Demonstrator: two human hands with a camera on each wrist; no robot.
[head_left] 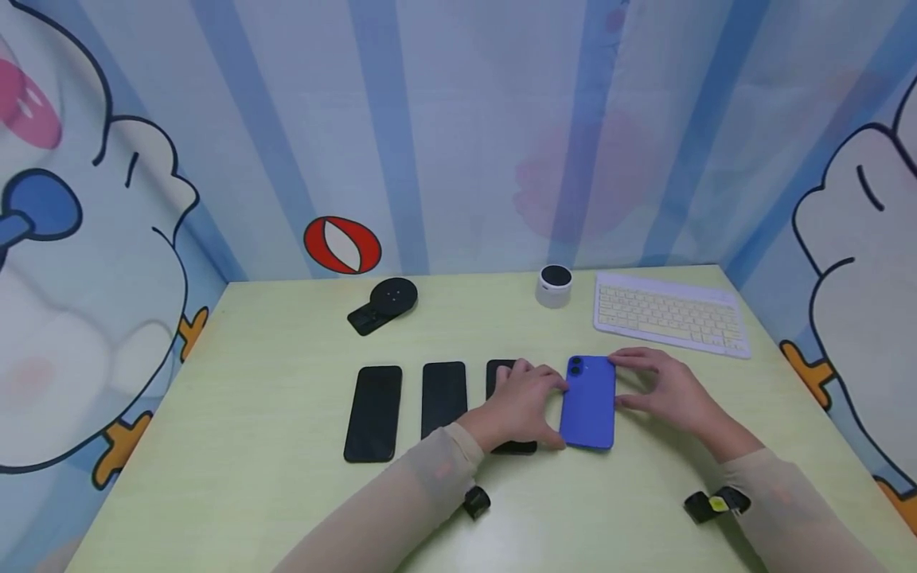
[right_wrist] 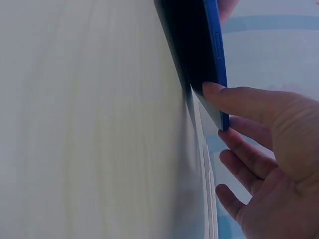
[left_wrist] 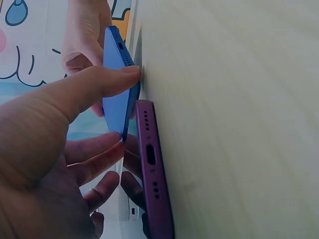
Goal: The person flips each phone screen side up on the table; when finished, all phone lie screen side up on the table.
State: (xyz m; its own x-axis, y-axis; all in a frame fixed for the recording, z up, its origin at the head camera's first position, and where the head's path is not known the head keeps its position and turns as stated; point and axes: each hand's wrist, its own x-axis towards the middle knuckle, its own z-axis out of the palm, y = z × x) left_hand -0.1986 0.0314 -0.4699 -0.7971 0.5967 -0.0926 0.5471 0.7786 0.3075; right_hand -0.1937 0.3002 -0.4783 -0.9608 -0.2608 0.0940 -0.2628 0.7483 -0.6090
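A blue smartphone [head_left: 591,407] is held back side up, its two camera lenses at the upper left corner. My right hand [head_left: 662,386] grips its right edge, thumb near the lower part and fingers at the top corner. At the left edge, my left hand [head_left: 525,402] holds it between thumb and fingertips. The right wrist view shows the phone's dark screen [right_wrist: 187,40] tilted above the table. Beneath my left hand lies a dark phone [head_left: 514,448], partly hidden; its purple edge [left_wrist: 155,169] shows in the left wrist view.
Two more black phones [head_left: 373,414] [head_left: 444,391] lie in the row to the left. Behind are a black round charging stand [head_left: 393,297], a small white cylindrical device [head_left: 554,293] and a lilac keyboard [head_left: 669,313]. A printed curtain [head_left: 473,143] borders the pale table [head_left: 251,446].
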